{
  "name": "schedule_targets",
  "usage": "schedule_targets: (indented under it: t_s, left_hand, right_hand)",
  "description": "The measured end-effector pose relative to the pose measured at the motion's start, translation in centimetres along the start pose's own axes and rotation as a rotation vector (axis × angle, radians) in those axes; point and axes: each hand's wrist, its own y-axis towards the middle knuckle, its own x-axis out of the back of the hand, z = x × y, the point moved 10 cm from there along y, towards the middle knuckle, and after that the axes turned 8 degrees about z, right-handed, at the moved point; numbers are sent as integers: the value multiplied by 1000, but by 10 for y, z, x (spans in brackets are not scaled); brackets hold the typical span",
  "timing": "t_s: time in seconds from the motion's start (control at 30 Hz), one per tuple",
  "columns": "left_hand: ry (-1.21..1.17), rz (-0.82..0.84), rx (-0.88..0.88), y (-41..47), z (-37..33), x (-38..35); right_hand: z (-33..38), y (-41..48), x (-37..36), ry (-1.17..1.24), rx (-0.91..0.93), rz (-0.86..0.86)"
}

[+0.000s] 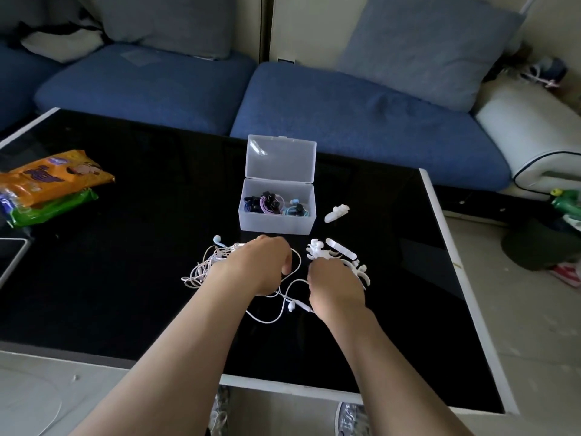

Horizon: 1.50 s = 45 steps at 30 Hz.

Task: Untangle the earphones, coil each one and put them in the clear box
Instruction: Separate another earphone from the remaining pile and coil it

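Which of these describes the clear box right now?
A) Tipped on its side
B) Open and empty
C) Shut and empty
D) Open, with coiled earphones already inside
D: the clear box stands upright with its lid raised, and dark, purple and blue coils lie inside it, while the white earphones are loose on the table in front of it.
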Motion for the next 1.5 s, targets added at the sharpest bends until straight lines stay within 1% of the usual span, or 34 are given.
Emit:
schedule_targets:
  t_s: [0.07, 0.1, 0.13, 0.23, 0.3, 0.37, 0.43, 0.47, 0.53, 0.6, 0.67, 0.73, 0.8, 0.83, 0.9, 0.97, 1.07, 1.13, 1.17, 1.23, 1.27, 1.33, 1.4, 1.43, 1.5]
  left_hand:
    - [45, 13, 34, -5, -2, -1]
    - [62, 8, 45, -7, -3, 0]
    - [68, 0, 56, -8, -3, 1]
    - [74, 13, 66, -11, -5, -1]
    - [109, 90, 55, -11, -7, -9]
    - [130, 136, 59, -12, -8, -16]
    - [112, 63, 60, -8, -7, -11]
    - [104, -8, 65, -7, -7, -5]
    - [106, -158, 99, -11, -7, 9]
    - [94, -264, 128, -14, -4, 18]
    - [73, -333, 155, -18, -1, 23]
    - [75, -375, 182, -24, 0, 27]
    - [96, -433, 211, -31, 1, 32]
    - [94, -471, 216, -35, 0, 35]
    - [48, -570, 189, -44, -1, 43]
    - [14, -673, 126, -52, -6, 52]
    - [26, -841, 68, -67, -11, 63]
    - [-54, -953, 76, -80, -7, 70]
    - [-115, -983, 87, -84, -3, 73]
    - [-273, -1001, 78, -87, 8, 77]
    - [-360, -1008, 46, -86, 13, 78]
    - [-511, -1037, -6, -91, 18, 81]
    - [-665, -1030, 11, -94, 26, 82]
    - [-754, -1007, 1, -93, 29, 80]
    - [-866, -965, -42, -89, 33, 76]
  right_hand:
    - [-3, -4, 1, 5, 14, 23]
    - [-5, -6, 3, 43, 18, 10]
    - [-8, -9, 9, 130, 26, -24]
    - [-27, -21, 37, 534, 28, -197]
    - [-44, -34, 58, 789, 5, -315]
    - [-54, -44, 66, 1135, 25, -350]
    - [-53, -50, 69, 1460, 83, -329]
    - [-54, -53, 74, 1546, 111, -342]
    - [-57, -63, 90, 1602, 158, -416]
    - [-60, -73, 103, 1645, 206, -515]
    - [-63, -83, 111, 1732, 234, -592]
    - [-66, -90, 115, 1805, 220, -646]
    - [-74, -96, 117, 1785, 175, -736]
    - [-79, -101, 120, 1717, 147, -807]
    - [-89, -113, 128, 1474, 72, -943]
    - [-93, -117, 132, 1255, 30, -996]
    - [-85, -108, 131, 944, 39, -930]
    - [-81, -98, 125, 706, -14, -866]
    - [-82, -95, 122, 638, -54, -835]
    - [-85, -94, 115, 547, -126, -750]
    - [-85, -93, 111, 498, -146, -692]
    - [-82, -89, 99, 456, -124, -561]
    - [-80, -86, 86, 466, -103, -448]
    - [-79, -87, 82, 431, -119, -413]
    - [-77, -92, 82, 267, -142, -421]
